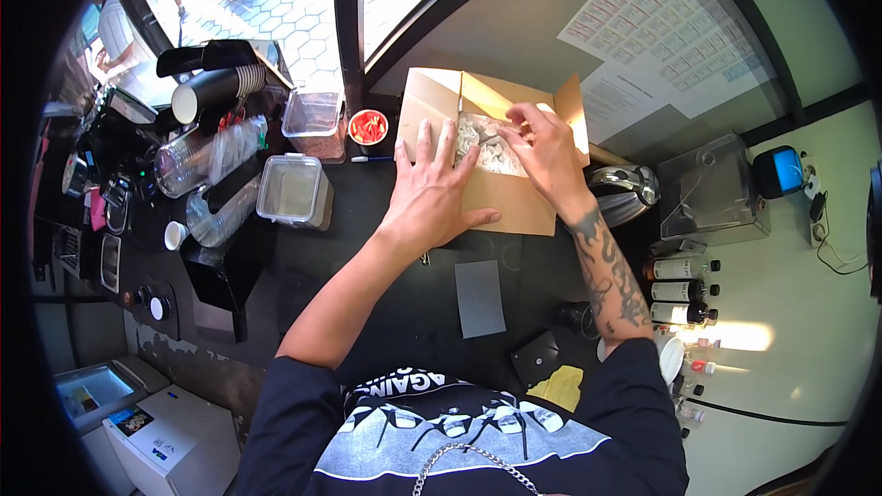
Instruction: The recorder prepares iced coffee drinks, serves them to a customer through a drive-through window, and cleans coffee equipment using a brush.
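Note:
An opened cardboard box (508, 204) stands on the dark counter in front of me, its flaps folded outward. Inside lie crinkled, clear-and-whitish plastic packets (501, 158); their contents are too small to make out. My left hand (429, 186) rests with fingers spread across the left flap, holding nothing. Over the right side of the opening is my right hand (544, 154), fingers bent and drawn together at the packets. What they pinch, if anything, is hidden.
Left of the box are a cup of red pieces (368, 127), a marker (372, 159) and a lidded clear container (292, 191). A metal kettle (625, 193) stands close by my right forearm. A grey sheet (480, 298) lies nearer me, with bottles (680, 291) farther right.

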Motion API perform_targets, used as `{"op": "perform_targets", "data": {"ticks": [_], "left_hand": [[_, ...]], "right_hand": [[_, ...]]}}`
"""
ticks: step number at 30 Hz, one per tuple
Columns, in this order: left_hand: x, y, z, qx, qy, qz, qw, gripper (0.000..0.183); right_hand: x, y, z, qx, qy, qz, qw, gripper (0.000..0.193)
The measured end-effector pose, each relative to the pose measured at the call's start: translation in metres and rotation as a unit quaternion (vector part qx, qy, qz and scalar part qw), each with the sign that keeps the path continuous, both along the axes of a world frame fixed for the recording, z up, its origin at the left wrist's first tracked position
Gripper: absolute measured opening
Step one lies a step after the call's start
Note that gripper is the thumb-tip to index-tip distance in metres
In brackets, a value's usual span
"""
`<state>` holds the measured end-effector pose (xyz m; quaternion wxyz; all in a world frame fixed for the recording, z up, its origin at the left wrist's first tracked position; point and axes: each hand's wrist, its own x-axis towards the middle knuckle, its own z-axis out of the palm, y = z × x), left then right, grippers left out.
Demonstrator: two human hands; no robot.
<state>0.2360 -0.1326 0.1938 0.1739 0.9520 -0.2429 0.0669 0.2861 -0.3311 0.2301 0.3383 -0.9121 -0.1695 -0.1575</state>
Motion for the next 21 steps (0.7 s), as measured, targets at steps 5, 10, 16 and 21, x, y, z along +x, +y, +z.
{"op": "perform_targets", "data": {"ticks": [5,10,16,21], "left_hand": [[0.003,-0.004,0.006,0.021,0.000,-0.013,1.000,0.098],[0.001,-0.001,0.005,0.028,-0.012,-0.002,1.000,0.099],[-0.001,-0.008,0.011,0.050,-0.011,-0.007,0.999,0.101],[-0.003,0.000,0.012,0.004,0.015,-0.018,1.000,0.107]], "right_hand": [[0.004,-0.007,-0.029,0.063,0.023,0.038,0.997,0.011],[-0.002,-0.001,-0.023,0.007,0.022,0.070,0.997,0.012],[0.010,-0.010,-0.048,-0.062,0.023,0.101,0.993,0.019],[0.003,-0.024,-0.019,-0.100,0.083,-0.029,0.991,0.022]]}}
